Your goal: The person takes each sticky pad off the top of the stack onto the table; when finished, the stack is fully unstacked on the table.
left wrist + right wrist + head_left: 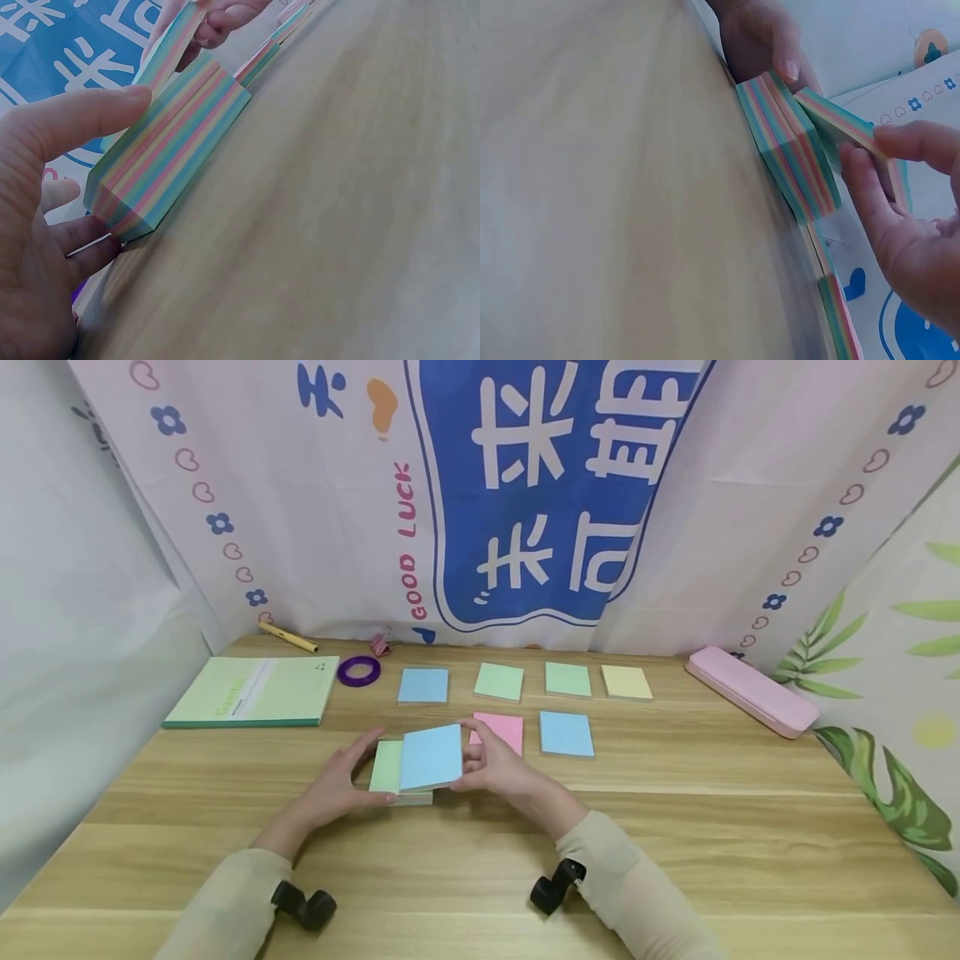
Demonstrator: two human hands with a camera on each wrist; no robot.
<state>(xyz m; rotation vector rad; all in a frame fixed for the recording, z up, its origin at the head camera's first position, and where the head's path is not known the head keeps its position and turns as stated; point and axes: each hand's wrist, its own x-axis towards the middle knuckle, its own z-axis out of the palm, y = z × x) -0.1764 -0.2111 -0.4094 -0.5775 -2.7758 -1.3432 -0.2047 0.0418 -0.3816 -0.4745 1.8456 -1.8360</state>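
My left hand (pixel 337 789) grips a thick stack of sticky-note pads (pixel 386 764) by its left side, thumb on the near edge and fingers on the far edge. The stack has a green top and sides striped in pink, yellow, green and blue. With thumb and fingers, my right hand (pixel 504 768) holds a blue-topped sticky-note pad (pixel 432 757) by its right edge. This pad is tilted over the right part of the stack, its left edge close to the stack's top in the right wrist view. Just behind the right hand lies a pink sticky-note pad (pixel 507 729).
Another blue pad (pixel 566 733) lies right of the pink one. Behind are a blue pad (pixel 423 685), two green pads (pixel 498 681) and a yellow pad (pixel 626 682). A notebook (pixel 247 693), purple tape ring (pixel 343 673), clip (pixel 380 646) and pen (pixel 288 637) lie left; a pink case (pixel 750 692) right.
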